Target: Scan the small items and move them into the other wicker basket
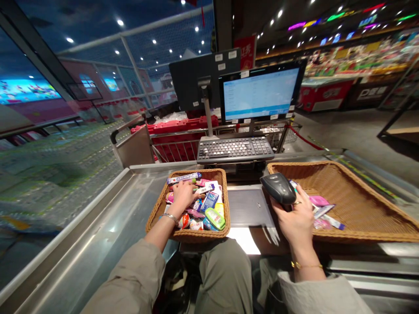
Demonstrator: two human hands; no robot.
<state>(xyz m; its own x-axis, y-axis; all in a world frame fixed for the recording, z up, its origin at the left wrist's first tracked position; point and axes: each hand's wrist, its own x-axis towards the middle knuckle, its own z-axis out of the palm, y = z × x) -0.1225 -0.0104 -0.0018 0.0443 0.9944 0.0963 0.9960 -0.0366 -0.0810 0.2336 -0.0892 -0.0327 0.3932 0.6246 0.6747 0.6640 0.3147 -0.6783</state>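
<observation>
1 rounded black plastic handheld scanner (278, 188) in the right hand (297, 218)

The right hand is wrapped around the scanner's grip, apparently so that its broad head is free to point up and left, beside the flat grey panel (244, 205). It sits at the near-left edge of a large tan wicker basket (356, 187), where a few pink and white packets (319, 200) lie. Well apart from it, the left hand (183, 196) reaches into a smaller brown wicker basket (203, 237); whether its fingers pinch anything, I cannot tell. The 2 baskets flank the panel, probably to keep both within easy reach. The scanner looks dark and smooth, with a bulging top. The smaller basket is crowded: a bright green oval pack (215, 218), a blue flat pack (209, 201) and many colourful wrappers, jumbled together.
</observation>
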